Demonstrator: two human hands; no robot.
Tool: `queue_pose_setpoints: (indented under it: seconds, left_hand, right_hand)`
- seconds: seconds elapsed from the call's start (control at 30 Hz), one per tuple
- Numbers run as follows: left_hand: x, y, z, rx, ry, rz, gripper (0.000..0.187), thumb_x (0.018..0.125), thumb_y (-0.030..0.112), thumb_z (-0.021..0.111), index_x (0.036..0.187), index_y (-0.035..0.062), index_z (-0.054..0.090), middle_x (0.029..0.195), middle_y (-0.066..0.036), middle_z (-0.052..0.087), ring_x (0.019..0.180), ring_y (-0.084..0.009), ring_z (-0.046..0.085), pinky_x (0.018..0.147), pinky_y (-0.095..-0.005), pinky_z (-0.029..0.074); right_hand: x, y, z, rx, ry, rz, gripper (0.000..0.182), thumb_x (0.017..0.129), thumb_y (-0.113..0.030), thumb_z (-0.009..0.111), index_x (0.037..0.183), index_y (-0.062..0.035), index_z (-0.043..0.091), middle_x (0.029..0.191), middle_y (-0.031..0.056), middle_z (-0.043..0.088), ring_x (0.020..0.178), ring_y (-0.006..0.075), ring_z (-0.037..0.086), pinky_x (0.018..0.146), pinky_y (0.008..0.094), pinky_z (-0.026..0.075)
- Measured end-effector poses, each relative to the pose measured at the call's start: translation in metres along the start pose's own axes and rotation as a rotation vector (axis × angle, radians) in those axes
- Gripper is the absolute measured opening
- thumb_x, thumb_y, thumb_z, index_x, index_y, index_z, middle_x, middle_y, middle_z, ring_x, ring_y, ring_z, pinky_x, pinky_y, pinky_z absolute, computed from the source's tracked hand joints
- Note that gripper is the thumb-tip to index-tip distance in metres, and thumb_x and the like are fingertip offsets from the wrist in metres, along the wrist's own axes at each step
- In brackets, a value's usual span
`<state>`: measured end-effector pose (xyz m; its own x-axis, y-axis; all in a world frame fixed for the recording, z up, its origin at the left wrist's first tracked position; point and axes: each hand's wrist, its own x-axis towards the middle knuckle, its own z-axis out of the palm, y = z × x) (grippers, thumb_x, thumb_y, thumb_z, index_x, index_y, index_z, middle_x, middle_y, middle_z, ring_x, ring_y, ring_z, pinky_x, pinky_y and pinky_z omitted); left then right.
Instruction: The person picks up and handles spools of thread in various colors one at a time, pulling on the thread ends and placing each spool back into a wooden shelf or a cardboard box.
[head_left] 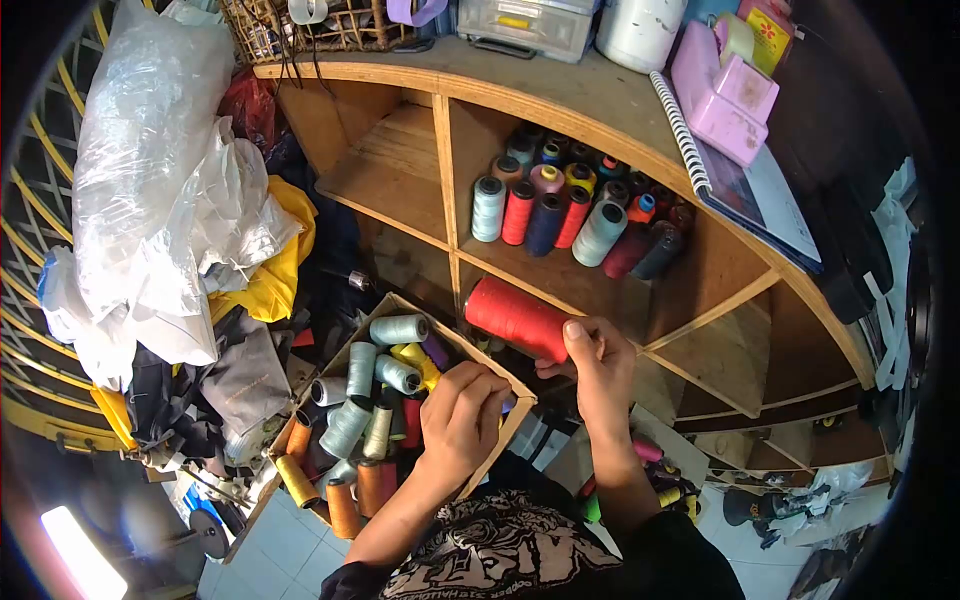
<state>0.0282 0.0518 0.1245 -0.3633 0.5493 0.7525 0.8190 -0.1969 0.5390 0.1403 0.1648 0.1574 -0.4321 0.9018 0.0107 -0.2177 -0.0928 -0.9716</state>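
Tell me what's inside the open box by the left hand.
The box holds thread spools: pale blue-grey ones, yellow ones, orange ones and more. The left hand hides some contents, and upper spools cover the bottom.

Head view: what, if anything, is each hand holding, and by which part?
The right hand holds a red thread spool by its right end. The left hand is curled; whether it holds anything cannot be told.
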Motion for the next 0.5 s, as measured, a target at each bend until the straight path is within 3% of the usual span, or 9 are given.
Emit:
queue_pose_setpoints:
  seconds: [0.07, 0.13, 0.17, 0.27, 0.33, 0.5]
  left_hand:
    - [0.002, 0.003, 0.001, -0.017, 0.028, -0.059, 0.036, 0.065, 0.000, 0.076, 0.097, 0.0027, 0.061, 0.091, -0.009, 0.060, 0.079, -0.0246, 0.062, 0.064, -0.0319, 0.051]
    - [0.010, 0.007, -0.001, 0.137, 0.023, 0.124, 0.038, 0.066, 0.002, 0.076, 0.102, 0.0027, 0.064, 0.092, -0.008, 0.061, 0.080, -0.0234, 0.062, 0.065, -0.0316, 0.051]
    - [0.011, 0.006, 0.000, 0.136, 0.024, 0.122, 0.038, 0.066, 0.002, 0.076, 0.102, 0.0027, 0.064, 0.092, -0.008, 0.061, 0.080, -0.0234, 0.062, 0.065, -0.0316, 0.051]
    - [0.011, 0.002, 0.002, 0.217, -0.006, 0.306, 0.036, 0.067, 0.007, 0.073, 0.102, 0.0022, 0.067, 0.093, -0.007, 0.062, 0.083, -0.0213, 0.063, 0.067, -0.0309, 0.051]
    - [0.011, 0.002, 0.000, 0.217, -0.031, 0.308, 0.036, 0.066, 0.007, 0.072, 0.101, 0.0015, 0.066, 0.093, -0.008, 0.062, 0.083, -0.0219, 0.063, 0.067, -0.0310, 0.051]
    - [0.009, -0.001, 0.001, 0.228, -0.066, 0.278, 0.033, 0.065, 0.006, 0.072, 0.097, 0.0006, 0.066, 0.092, -0.009, 0.062, 0.084, -0.0237, 0.064, 0.067, -0.0312, 0.050]
  right_hand:
    - [-0.002, 0.000, 0.001, -0.005, -0.009, -0.014, 0.026, 0.091, -0.018, 0.063, 0.097, 0.0075, 0.059, 0.082, 0.0105, 0.064, 0.066, 0.0147, 0.065, 0.056, 0.0275, 0.058]
    - [-0.004, 0.000, 0.003, -0.044, -0.016, -0.044, 0.026, 0.090, -0.016, 0.064, 0.098, 0.0079, 0.059, 0.084, 0.0103, 0.064, 0.071, 0.0133, 0.064, 0.057, 0.0272, 0.058]
    - [-0.005, 0.003, 0.002, -0.046, -0.017, -0.043, 0.026, 0.090, -0.016, 0.064, 0.098, 0.0079, 0.059, 0.084, 0.0103, 0.064, 0.071, 0.0133, 0.064, 0.057, 0.0272, 0.058]
    - [-0.005, 0.005, 0.003, -0.234, 0.000, -0.202, 0.026, 0.089, -0.016, 0.065, 0.099, 0.0081, 0.059, 0.086, 0.0107, 0.064, 0.073, 0.0123, 0.063, 0.057, 0.0270, 0.058]
    - [-0.009, -0.005, 0.008, -0.134, -0.022, -0.099, 0.027, 0.089, -0.016, 0.065, 0.100, 0.0081, 0.059, 0.087, 0.0110, 0.064, 0.072, 0.0125, 0.063, 0.057, 0.0267, 0.057]
    - [-0.006, 0.001, 0.003, -0.099, -0.025, -0.075, 0.028, 0.090, -0.018, 0.063, 0.100, 0.0079, 0.059, 0.086, 0.0104, 0.064, 0.070, 0.0129, 0.063, 0.056, 0.0262, 0.057]
